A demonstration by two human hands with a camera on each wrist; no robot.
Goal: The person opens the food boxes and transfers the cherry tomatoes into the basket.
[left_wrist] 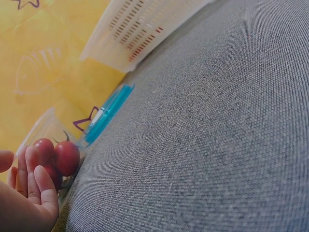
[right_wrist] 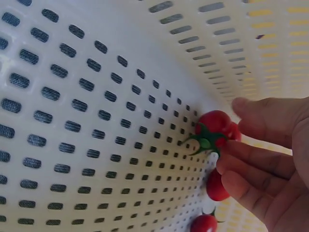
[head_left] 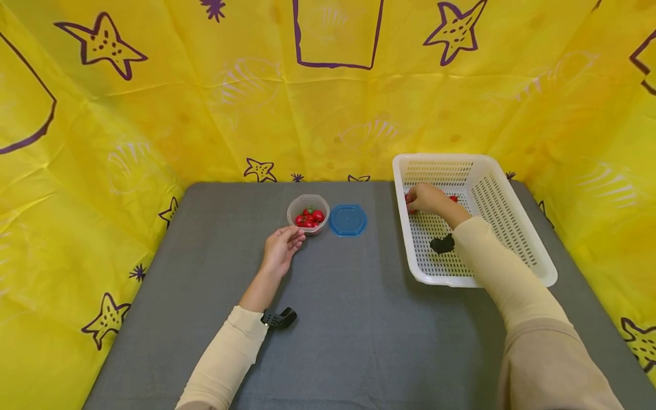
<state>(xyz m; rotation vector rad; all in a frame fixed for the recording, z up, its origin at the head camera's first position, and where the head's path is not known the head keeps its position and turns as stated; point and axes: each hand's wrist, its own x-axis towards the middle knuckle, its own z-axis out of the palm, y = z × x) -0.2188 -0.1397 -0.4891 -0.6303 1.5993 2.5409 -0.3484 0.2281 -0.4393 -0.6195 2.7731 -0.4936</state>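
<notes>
My right hand [head_left: 429,199] is inside the white plastic basket [head_left: 520,225], at its left side. In the right wrist view, its thumb and fingers [right_wrist: 260,118] are spread beside small red tomatoes [right_wrist: 214,126] with green stems; whether they touch is hard to tell. More tomatoes [right_wrist: 203,223] lie close by on the basket floor. My left hand [head_left: 282,246] is at the front of a small clear container [head_left: 291,212], its fingers loosely bent near the rim. Several red tomatoes [left_wrist: 66,158] sit in that container. Whether the left fingers touch its wall is unclear.
A blue lid [head_left: 348,220] lies flat on the grey tabletop [head_left: 338,319], just right of the container. A black object [head_left: 442,244] shows in the basket by the right sleeve. Yellow patterned cloth [head_left: 328,125] hangs behind and along both sides.
</notes>
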